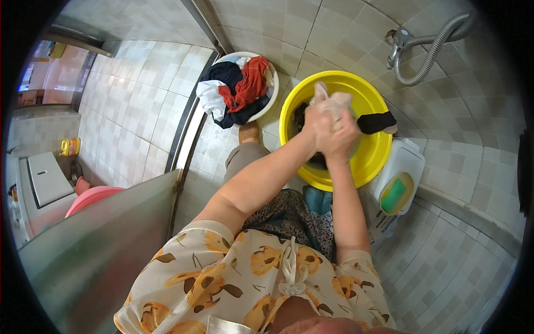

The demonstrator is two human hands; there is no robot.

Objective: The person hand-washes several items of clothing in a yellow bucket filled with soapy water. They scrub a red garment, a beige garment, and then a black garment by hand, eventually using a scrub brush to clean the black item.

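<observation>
Pale cloth (332,101) bunched between our left hand (316,125) and right hand (340,139), both gripping it, above the yellow basin (371,156).

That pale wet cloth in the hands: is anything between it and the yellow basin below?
Nothing visible. Both hands, left and right, clasp the pale bunched cloth directly over the round yellow plastic basin. Dark garments lie inside and over its rim, beside the hands.
</observation>
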